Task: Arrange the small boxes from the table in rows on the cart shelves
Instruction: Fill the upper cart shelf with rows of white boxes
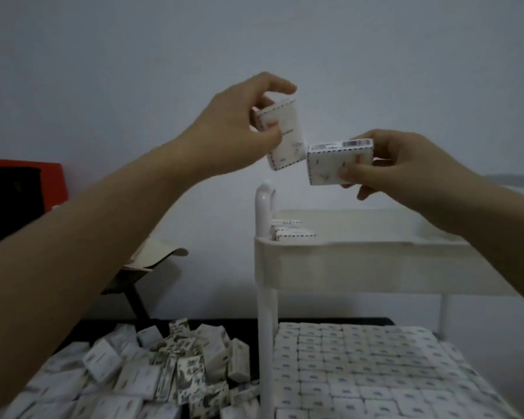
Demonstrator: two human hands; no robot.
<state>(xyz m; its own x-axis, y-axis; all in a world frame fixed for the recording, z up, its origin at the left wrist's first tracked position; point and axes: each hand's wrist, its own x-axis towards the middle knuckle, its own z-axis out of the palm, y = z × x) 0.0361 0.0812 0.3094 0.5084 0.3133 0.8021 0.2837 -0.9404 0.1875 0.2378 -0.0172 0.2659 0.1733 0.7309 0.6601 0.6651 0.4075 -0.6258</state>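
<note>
left box [285,131]: in the air over the near-left corner of the cart [265,297], well above its top shelf [345,267]. Long axis near vertical and tilted, with the lower end swung right. Broad printed face to camera.
right box [339,163]: in the air just right of and lower than left box. Long axis near horizontal, running left-right, right end slightly higher. Narrow barcode side up, broad face to camera.
box-to-box: lower corner of left box meets the upper left corner of right box in view. Cannot tell if they touch.
left hand [233,131]: pinching left box by its upper half, index finger curled over the top end, thumb on the left edge. Bare forearm reaches up and right from the lower left.
right hand [406,167]: pinching right box at its right end, thumb on the front face, other fingers behind. Bare forearm comes in from the right edge, passing over top shelf.
top shelf: white tray with a few shelved boxes [291,232] in its back-left corner, beside the post.
filled rows [360,367]: boxes in tight straight rows cover the cart level below the tray.
loose pile [139,373]: jumbled boxes on the dark table [315,321], left of the cart post.
red box [25,195]: far left, against the wall.
</note>
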